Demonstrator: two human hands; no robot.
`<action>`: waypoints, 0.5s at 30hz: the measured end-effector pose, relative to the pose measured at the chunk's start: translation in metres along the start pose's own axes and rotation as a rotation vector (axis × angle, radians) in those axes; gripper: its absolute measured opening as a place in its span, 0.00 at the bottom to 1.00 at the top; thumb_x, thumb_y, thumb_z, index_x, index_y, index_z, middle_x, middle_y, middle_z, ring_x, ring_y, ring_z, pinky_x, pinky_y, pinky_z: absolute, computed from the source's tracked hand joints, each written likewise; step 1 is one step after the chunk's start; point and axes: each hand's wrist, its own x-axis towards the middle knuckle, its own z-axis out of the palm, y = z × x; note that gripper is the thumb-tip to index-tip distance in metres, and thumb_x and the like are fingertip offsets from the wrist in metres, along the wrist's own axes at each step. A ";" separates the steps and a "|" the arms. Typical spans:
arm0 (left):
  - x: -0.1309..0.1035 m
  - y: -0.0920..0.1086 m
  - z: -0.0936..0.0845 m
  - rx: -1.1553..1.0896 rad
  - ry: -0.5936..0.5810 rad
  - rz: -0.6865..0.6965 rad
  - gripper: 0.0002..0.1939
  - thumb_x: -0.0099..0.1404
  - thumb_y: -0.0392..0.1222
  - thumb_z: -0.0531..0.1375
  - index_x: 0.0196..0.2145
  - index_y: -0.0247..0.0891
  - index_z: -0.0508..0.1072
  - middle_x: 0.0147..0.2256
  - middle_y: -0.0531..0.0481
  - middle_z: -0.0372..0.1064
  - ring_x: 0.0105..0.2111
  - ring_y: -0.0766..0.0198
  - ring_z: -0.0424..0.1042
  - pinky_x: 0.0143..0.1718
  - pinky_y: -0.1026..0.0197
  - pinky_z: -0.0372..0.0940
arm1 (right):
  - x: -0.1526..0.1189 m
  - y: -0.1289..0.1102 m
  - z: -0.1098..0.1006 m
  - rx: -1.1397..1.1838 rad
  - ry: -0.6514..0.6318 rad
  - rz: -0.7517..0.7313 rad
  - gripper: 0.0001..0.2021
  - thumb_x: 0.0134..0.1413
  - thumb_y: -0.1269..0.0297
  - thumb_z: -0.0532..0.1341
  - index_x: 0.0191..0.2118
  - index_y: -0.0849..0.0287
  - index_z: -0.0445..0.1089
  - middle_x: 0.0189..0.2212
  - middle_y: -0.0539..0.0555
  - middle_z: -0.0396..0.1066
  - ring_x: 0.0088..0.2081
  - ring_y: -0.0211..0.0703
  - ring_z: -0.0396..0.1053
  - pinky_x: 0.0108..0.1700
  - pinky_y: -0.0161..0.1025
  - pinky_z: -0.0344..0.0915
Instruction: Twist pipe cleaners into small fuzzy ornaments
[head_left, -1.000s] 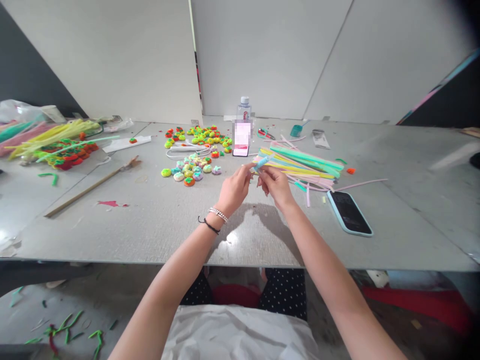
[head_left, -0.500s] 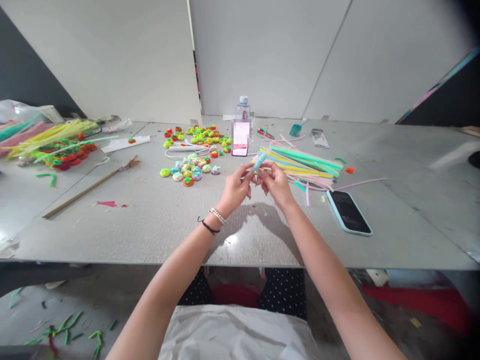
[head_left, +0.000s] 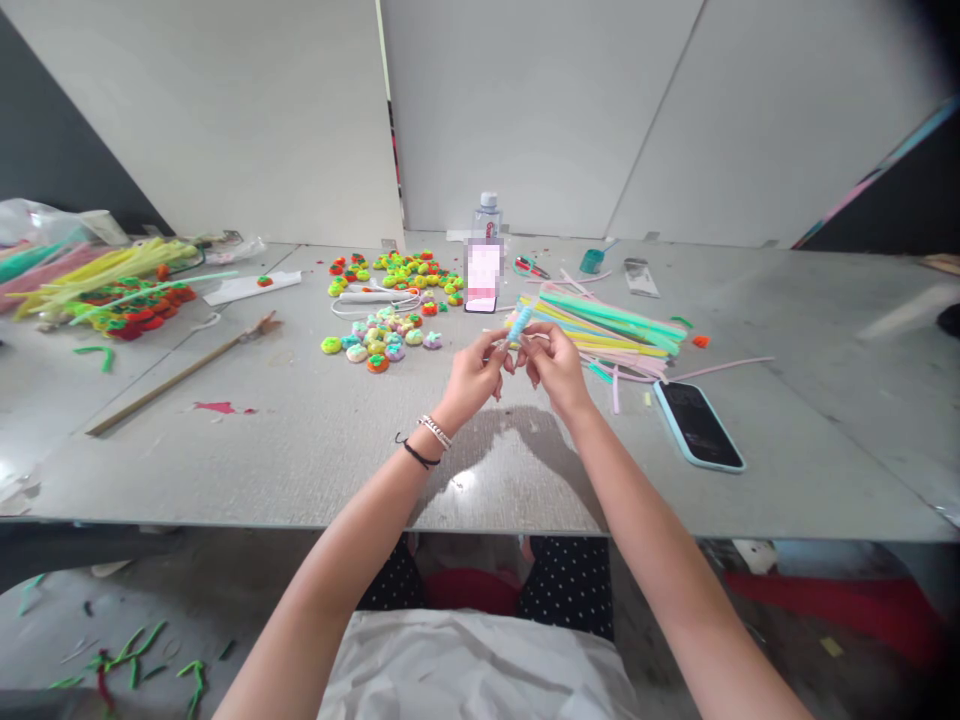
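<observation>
A light blue fuzzy coil (head_left: 520, 323) is pinched between both hands above the table's middle. My left hand (head_left: 478, 372) holds its lower end between thumb and fingers. From the right, my right hand (head_left: 553, 370) grips the coil's lower part, its fingertips close to the left ones. Just behind and right of the hands lies a bundle of pastel fuzzy stems (head_left: 615, 325). Small pastel and orange fuzzy pieces (head_left: 377, 338) are grouped to the left of my left hand.
A phone (head_left: 482, 277) leans on a bottle (head_left: 488, 215) at the back. Another phone (head_left: 699, 425) lies at right. At left are a wooden stick (head_left: 180, 376), red pieces (head_left: 142, 313) and yellow stems (head_left: 112, 270). A teal container (head_left: 592, 262) stands behind the bundle.
Both hands keep hold of the blue coil and have barely moved; the fingers of my right hand have shifted slightly. The objects on the table stay in place.
</observation>
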 end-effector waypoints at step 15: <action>0.001 0.004 0.002 -0.126 -0.046 -0.063 0.12 0.66 0.41 0.52 0.46 0.34 0.66 0.23 0.58 0.63 0.11 0.78 0.57 0.12 0.72 0.53 | 0.002 -0.001 -0.001 0.060 -0.035 0.053 0.18 0.49 0.49 0.62 0.37 0.56 0.60 0.18 0.42 0.64 0.14 0.29 0.55 0.15 0.28 0.49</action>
